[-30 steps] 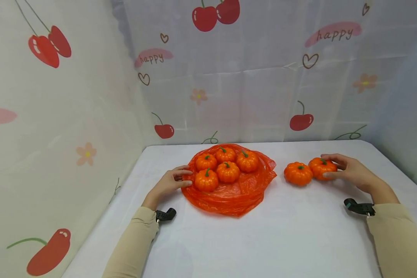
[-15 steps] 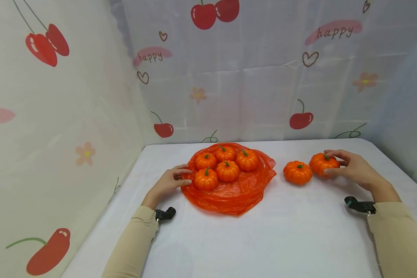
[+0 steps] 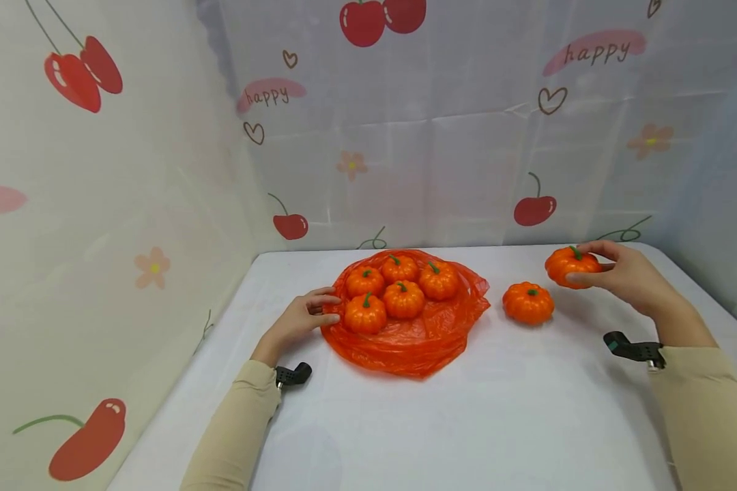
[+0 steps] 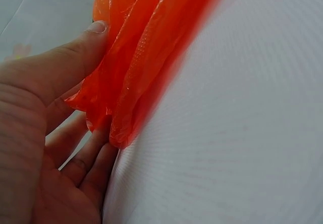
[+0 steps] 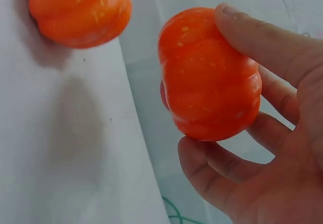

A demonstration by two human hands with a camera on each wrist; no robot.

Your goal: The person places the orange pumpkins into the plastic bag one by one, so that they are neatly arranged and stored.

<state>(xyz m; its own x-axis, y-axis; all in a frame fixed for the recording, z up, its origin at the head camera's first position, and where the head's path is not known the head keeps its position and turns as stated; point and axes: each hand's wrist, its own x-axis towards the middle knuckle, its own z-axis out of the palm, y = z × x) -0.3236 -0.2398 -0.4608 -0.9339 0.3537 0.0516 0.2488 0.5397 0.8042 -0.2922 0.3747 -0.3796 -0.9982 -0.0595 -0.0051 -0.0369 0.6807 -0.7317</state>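
At the right my right hand (image 3: 637,283) grips a small orange pumpkin (image 3: 571,267) with a green stem, thumb on one side and fingers on the other. In the right wrist view the held pumpkin (image 5: 209,77) is off the white table, its shadow below. Another pumpkin (image 3: 528,303) sits on the table to its left. Several more pumpkins (image 3: 403,300) rest on a crumpled red plastic bag (image 3: 405,351) near the middle. My left hand (image 3: 297,320) holds the bag's left edge; in the left wrist view the bag's folds (image 4: 126,82) lie between thumb and fingers.
A white cloth covers the table (image 3: 467,429). A pale curtain (image 3: 430,170) printed with cherries, hearts and flowers stands behind it and along the left side. Black devices are strapped at both wrists, such as the right wrist camera (image 3: 632,348).
My right hand has lifted its pumpkin off the table, up and away from the pumpkin beside it. The left hand stays at the bag's edge, and the bag has barely moved.
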